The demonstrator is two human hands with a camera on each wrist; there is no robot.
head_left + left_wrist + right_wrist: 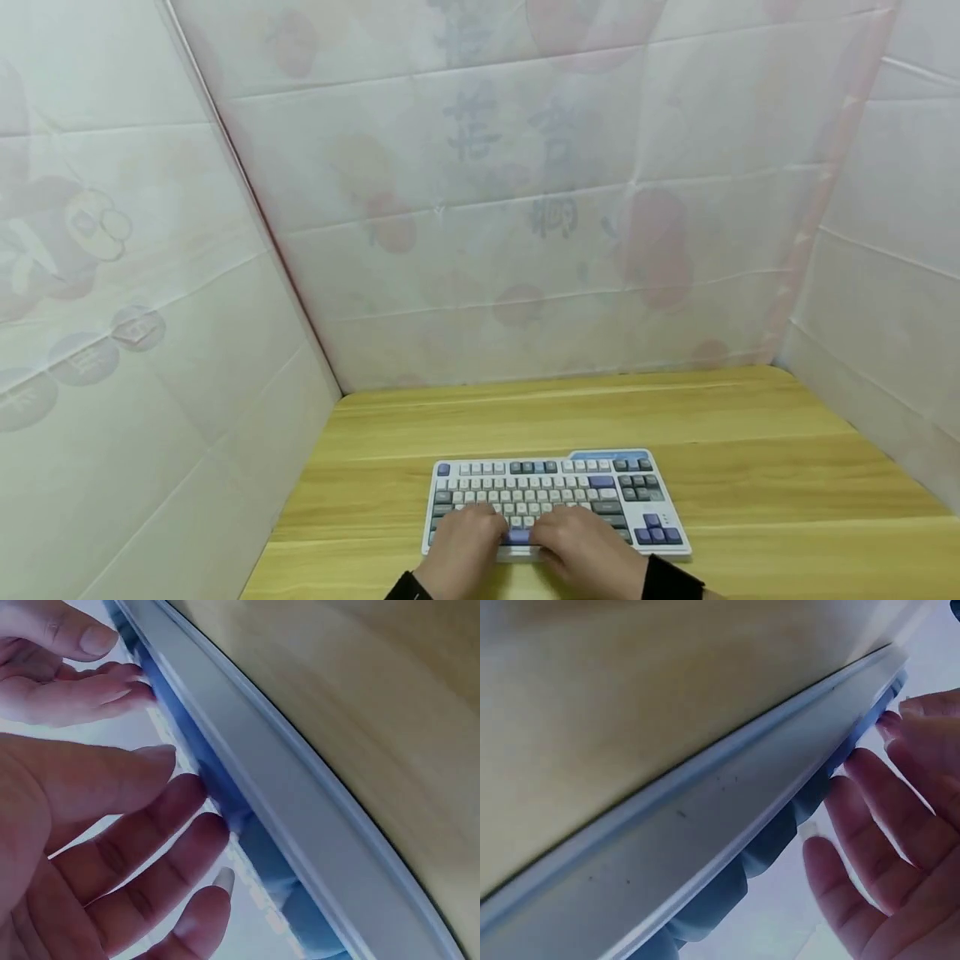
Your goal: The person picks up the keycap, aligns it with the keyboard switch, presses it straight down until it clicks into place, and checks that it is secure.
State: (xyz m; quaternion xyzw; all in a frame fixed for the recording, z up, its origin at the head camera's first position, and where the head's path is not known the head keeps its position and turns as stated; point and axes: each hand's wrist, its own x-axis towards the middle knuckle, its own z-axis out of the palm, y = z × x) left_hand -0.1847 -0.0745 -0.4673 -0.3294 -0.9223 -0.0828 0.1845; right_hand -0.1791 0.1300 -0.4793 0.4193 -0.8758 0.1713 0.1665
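Note:
A white keyboard (540, 493) with cream, grey and purple keys lies flat on the wooden table. Over its lower left part is my left hand (467, 537), its fingertips at the front rows of keys. My right hand (581, 537) rests a little to the right, beside the purple space bar (517, 537). In the left wrist view the left hand (112, 855) has loosely bent fingers close to the keys, holding nothing. The right wrist view shows the right hand (889, 855) likewise, fingers bent and spread along the keyboard's front edge (697, 817).
The wooden table (772, 467) extends around the keyboard on all sides. Pale printed sheets hang behind it (525, 250), on the left (150, 400) and on the right (885, 300). Dark cuffs (671, 579) cover both wrists.

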